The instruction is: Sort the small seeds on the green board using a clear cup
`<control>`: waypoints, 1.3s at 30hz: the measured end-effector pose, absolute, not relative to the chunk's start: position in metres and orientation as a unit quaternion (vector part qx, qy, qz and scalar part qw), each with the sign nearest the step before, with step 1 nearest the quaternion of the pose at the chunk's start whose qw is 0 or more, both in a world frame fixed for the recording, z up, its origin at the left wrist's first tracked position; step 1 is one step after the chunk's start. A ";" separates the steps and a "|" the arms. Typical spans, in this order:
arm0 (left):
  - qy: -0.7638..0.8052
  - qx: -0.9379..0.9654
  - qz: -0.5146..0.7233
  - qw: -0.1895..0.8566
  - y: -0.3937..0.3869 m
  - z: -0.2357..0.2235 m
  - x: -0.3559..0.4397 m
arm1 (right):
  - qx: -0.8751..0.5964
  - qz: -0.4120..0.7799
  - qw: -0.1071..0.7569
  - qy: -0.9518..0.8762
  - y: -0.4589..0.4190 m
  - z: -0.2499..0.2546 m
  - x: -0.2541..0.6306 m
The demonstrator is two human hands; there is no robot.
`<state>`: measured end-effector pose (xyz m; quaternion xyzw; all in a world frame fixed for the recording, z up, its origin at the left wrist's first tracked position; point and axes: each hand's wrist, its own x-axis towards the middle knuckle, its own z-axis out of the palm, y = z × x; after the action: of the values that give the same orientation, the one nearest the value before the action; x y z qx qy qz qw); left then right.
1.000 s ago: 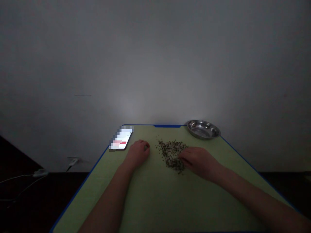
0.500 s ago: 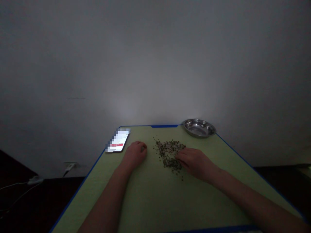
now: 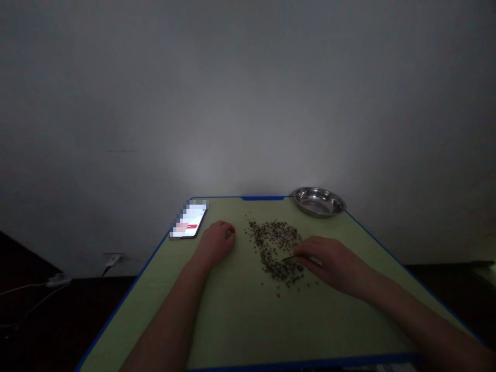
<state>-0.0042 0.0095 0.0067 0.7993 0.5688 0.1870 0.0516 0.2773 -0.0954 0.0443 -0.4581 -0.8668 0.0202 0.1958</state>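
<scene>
A spread of small dark grains, with paler bits among them, lies loose on the pale green table. My right hand is at the right side of the spread, fingers pinched on a thin pointed tool that looks like tweezers. Its tip reaches left into the grains; the rest is hidden in my fingers. Left of the grains, my left hand rests on the table, apart from them. Its fingers are curled in, with a small gap by the thumb where I see nothing held.
A shallow steel bowl stands at the table's back right corner. At the left edge lies a phone with a lit screen. A wall rises behind the table, and a plug with cables is at the lower left.
My right hand has shifted right and slightly back toward me, and the thin tool in it now shows. The lower grains have spread out to the right. My left hand stays in place.
</scene>
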 end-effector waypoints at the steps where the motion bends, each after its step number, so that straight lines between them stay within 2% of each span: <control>1: 0.569 0.799 0.186 0.051 0.010 0.007 -0.004 | -0.462 0.035 0.197 -0.864 -0.095 0.047 0.279; 7: 0.569 0.799 0.186 0.053 0.009 0.007 -0.003 | -0.517 0.108 0.189 -0.828 -0.087 0.049 0.306; 19: 0.564 0.805 0.181 0.032 0.009 0.008 -0.001 | -0.617 0.234 0.233 -0.715 -0.093 0.007 0.344; 39: 0.570 0.800 0.182 0.042 0.009 0.007 -0.001 | -0.578 0.266 0.219 -0.740 -0.108 0.010 0.292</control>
<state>-0.0014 0.0088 0.0074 0.8002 0.5700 0.1815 0.0422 0.2917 -0.1084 0.0101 -0.5780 -0.7399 0.2657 0.2188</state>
